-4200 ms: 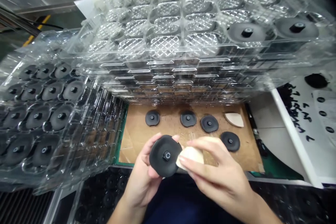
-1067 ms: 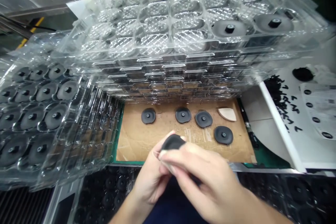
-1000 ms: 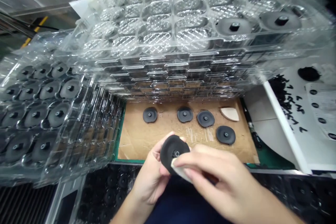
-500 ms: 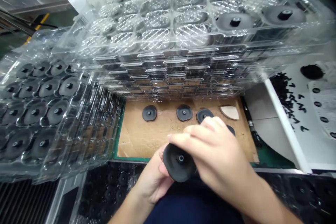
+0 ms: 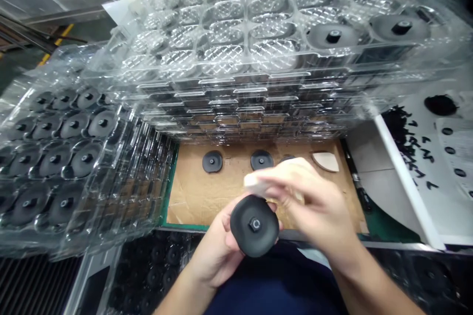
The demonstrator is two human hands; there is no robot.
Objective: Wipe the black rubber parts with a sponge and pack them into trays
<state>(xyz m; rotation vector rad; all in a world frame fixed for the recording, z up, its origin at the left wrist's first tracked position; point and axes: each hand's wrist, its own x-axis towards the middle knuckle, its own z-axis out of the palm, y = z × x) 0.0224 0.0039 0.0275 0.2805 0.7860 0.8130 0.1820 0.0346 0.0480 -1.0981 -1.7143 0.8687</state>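
A black, rounded dish-shaped part [image 5: 242, 236] with a short hollow post in its middle is held face up in my left hand [image 5: 212, 251], with fingers wrapped behind its rim. My right hand [image 5: 318, 206], partly blurred, pinches a small white piece [image 5: 254, 183] just above the part's upper edge; whether it touches the rim I cannot tell. Beyond my hands lie similar black parts on the cardboard, one at the left [image 5: 212, 161] and one in the middle [image 5: 261, 159]. Another is mostly hidden behind my right hand.
Stacked clear plastic trays [image 5: 244, 78] stand behind the cardboard [image 5: 192, 197], two black parts in the top right pockets. Filled trays [image 5: 79, 197] stand at the left. A beige wedge [image 5: 325, 161], a black pen [image 5: 364, 197] and a white marked panel [image 5: 417, 197] are at the right.
My right hand has drawn back from the part's face, and the white piece now shows in its fingers. The part has turned more fully toward me in my left hand.
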